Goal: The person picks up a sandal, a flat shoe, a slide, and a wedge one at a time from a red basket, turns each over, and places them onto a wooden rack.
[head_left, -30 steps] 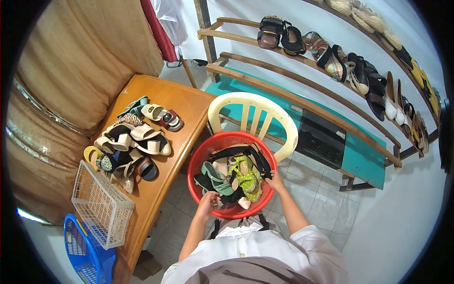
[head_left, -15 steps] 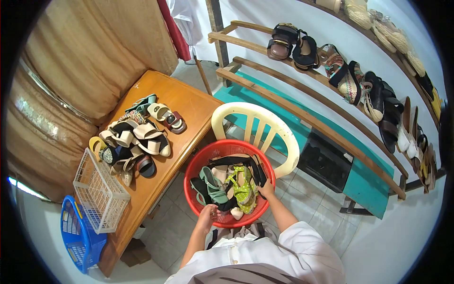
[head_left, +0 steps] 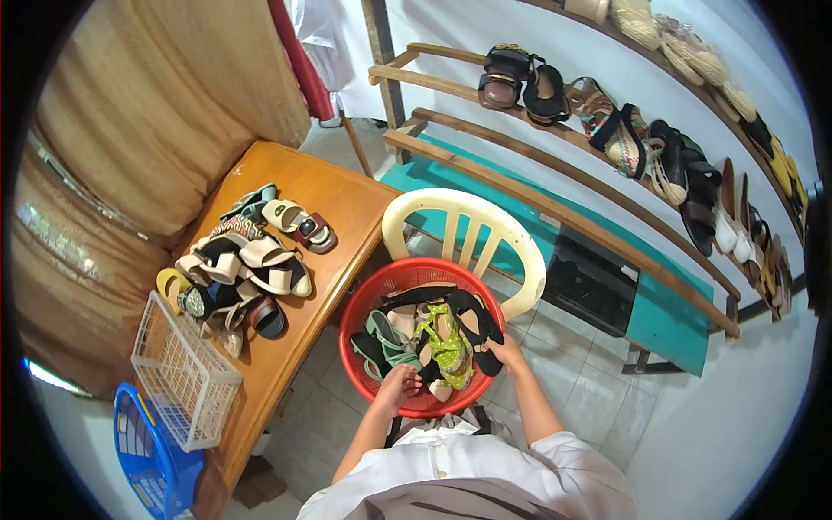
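A red round basket [head_left: 354, 305] full of sandals stands on the seat of a cream plastic chair [head_left: 468, 217] right in front of me. Inside it lie a green strappy sandal [head_left: 390, 338], a lime dotted sandal [head_left: 446, 342] and a black strappy sandal [head_left: 472, 314]. My right hand [head_left: 505, 354] is at the basket's right rim, closed on the black sandal. At the near rim my left hand [head_left: 399, 384] reaches in, fingers spread and touching the shoes beside the green sandal.
To the left, a wooden table [head_left: 338, 195] carries a heap of sandals [head_left: 243, 269] and a white wire basket [head_left: 182, 373]. A blue basket [head_left: 147, 451] sits below it. Wooden wall racks [head_left: 537, 199] lined with shoes [head_left: 607, 121] run along the right, above a teal bench [head_left: 659, 303].
My left hand has left the near rim and moved into the basket onto the shoes. My right hand has pulled the black sandal outward across the right side.
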Tool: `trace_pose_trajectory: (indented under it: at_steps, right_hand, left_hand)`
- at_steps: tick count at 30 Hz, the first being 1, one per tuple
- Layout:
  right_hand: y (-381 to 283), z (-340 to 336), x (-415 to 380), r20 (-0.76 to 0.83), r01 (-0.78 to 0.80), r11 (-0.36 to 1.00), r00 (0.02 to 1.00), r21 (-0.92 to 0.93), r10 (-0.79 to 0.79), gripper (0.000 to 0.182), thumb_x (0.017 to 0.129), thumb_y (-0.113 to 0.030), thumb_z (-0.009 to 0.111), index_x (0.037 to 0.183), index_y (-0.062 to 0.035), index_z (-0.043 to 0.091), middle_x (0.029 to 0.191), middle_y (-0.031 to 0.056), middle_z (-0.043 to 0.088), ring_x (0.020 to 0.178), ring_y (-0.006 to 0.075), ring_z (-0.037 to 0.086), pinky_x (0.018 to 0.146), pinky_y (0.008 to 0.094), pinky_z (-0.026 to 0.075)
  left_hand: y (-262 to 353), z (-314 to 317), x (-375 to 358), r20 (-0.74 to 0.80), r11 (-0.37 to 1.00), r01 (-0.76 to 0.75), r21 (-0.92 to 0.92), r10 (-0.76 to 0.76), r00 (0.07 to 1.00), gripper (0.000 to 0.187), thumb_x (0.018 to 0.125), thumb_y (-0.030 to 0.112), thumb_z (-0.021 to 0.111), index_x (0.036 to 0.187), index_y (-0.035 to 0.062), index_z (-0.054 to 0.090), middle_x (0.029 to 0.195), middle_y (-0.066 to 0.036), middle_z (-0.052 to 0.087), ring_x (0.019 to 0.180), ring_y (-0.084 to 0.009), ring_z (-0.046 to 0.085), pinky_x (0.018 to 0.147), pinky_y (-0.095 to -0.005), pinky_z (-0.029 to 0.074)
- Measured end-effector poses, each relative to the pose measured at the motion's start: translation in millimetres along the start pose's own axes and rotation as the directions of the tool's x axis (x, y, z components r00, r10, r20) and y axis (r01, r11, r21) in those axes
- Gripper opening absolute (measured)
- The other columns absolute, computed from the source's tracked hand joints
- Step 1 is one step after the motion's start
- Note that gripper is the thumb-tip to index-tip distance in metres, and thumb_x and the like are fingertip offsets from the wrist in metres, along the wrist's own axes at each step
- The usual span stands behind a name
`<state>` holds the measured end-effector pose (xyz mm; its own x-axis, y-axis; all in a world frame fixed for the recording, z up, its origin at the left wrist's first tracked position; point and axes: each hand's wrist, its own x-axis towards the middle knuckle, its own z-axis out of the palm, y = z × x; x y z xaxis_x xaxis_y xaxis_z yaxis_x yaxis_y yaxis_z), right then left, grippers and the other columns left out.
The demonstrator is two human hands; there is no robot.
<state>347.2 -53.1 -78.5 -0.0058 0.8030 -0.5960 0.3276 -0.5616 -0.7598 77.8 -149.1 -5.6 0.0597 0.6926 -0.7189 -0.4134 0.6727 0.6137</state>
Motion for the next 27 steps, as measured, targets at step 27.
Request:
trace_pose_trajectory:
  at_steps: [27]
  right_hand:
    - [-109,94,-99,0.402,-0.068,0.699,0.856,0.712,-0.326,0.069,0.075,-0.007,0.054,0.138,-0.0099,0.025,0.122,0.0084,0.047,0.107,0.0183,0.050,0.090,0.0319,0.044]
  left_hand:
    - [172,16,15,0.325,0.888,-0.214,-0.406,0.359,0.875,0.065,0.077,0.060,0.050,0.114,0.0061,0.050,0.108,-0.012,0.057,0.095,-0.0253,0.056,0.086,-0.0389,0.045]
